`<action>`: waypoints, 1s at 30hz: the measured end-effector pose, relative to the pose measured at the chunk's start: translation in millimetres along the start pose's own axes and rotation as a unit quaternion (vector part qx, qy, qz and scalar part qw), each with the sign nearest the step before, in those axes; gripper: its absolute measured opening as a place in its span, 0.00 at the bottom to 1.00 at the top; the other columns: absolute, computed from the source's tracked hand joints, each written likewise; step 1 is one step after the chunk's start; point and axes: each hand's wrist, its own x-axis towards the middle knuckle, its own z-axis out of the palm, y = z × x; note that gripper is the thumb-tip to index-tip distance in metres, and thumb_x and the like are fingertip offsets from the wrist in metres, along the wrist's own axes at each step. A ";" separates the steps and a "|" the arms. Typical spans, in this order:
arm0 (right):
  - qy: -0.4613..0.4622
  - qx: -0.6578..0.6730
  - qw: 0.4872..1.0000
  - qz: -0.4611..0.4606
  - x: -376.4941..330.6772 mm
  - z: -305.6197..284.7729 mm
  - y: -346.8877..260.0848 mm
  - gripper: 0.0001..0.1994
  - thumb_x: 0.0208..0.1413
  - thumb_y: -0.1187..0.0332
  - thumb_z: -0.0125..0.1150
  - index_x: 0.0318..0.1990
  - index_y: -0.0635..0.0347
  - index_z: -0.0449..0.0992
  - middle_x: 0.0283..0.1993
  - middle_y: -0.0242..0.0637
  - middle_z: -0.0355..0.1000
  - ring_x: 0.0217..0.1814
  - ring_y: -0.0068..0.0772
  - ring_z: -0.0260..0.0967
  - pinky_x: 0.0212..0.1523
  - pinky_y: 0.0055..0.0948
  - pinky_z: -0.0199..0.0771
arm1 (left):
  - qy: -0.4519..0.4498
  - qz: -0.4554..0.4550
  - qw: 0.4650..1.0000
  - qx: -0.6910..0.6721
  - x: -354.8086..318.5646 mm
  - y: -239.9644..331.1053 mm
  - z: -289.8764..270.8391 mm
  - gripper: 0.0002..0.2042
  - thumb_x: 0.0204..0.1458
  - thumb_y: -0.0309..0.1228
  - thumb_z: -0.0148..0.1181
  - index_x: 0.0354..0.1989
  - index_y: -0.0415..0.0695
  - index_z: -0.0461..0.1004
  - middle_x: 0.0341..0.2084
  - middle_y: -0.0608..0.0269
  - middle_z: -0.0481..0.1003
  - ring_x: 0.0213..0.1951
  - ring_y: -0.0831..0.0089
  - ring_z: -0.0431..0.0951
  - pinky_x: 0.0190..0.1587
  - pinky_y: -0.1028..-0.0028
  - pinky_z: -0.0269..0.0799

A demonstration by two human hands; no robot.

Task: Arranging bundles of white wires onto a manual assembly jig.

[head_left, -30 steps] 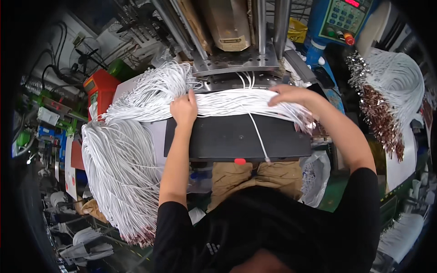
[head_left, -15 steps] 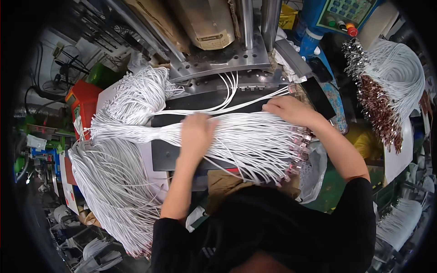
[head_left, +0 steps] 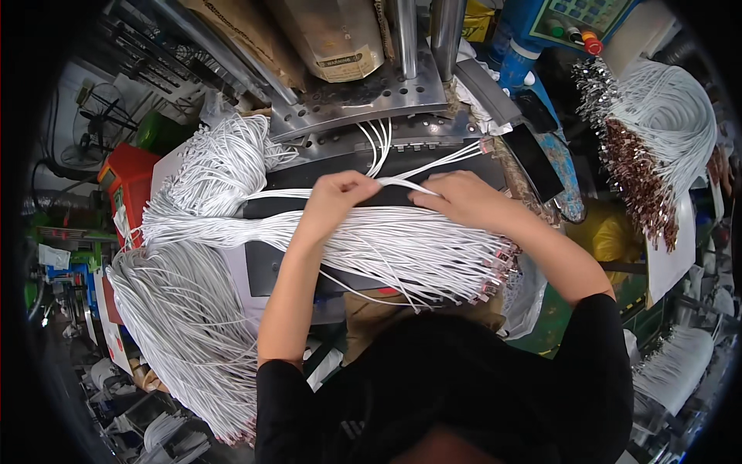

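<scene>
My left hand is closed with a pinch on a few white cables. These cables bow up slightly between my two hands. At their other side my right hand grips them, its fingers bent. Just below lies a thick bundle of white cables, fanned out toward the right, with small pinkish connectors on the ends. Behind my hands, several separate white cables run across the black work surface toward the right. What my fingers cover cannot be seen.
A metal press plate with upright posts stands at the back. A coiled cable heap and a hanging cable bundle are on the left. At the right are a blue control box with a red button and another cable bundle.
My left hand has risen slightly from the big bundle, and my right hand has moved left, nearer to it. Both now hold a few cables raised between them.
</scene>
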 end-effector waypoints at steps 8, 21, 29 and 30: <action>-0.039 0.002 0.996 0.077 -43.6 -60.9 7.7 0.15 0.64 0.58 0.53 0.41 0.64 0.77 0.38 0.48 0.75 0.41 0.51 0.74 0.44 0.45 0.71 | 0.109 0.131 0.973 0.156 -2.4 14.7 9.6 0.07 0.52 0.27 0.66 0.36 0.37 0.81 0.27 0.64 0.77 0.27 0.74 0.74 0.33 0.75 0.69; 0.194 -0.141 0.962 -0.127 1.8 -12.5 39.5 0.11 0.57 0.65 0.59 0.43 0.61 0.77 0.43 0.40 0.73 0.50 0.47 0.71 0.53 0.43 0.69 | -0.054 0.268 0.792 0.546 73.9 21.8 65.0 0.08 0.46 0.25 0.64 0.34 0.37 0.74 0.26 0.47 0.76 0.32 0.52 0.79 0.40 0.60 0.76; 0.243 -0.273 0.926 -0.090 -13.9 -24.6 45.8 0.07 0.46 0.69 0.60 0.34 0.58 0.72 0.36 0.36 0.70 0.43 0.42 0.70 0.38 0.40 0.75 | -0.189 -0.017 0.971 0.148 -13.6 71.2 -1.8 0.15 0.59 0.39 0.60 0.45 0.39 0.74 0.29 0.61 0.78 0.33 0.73 0.80 0.32 0.74 0.74; 0.242 -0.270 0.928 -0.091 -19.0 -19.2 34.6 0.07 0.46 0.69 0.60 0.34 0.58 0.72 0.36 0.36 0.70 0.43 0.42 0.70 0.38 0.40 0.75 | -0.284 -0.055 0.953 0.093 -27.7 60.6 5.1 0.16 0.63 0.41 0.56 0.48 0.40 0.74 0.30 0.65 0.77 0.32 0.78 0.78 0.31 0.78 0.71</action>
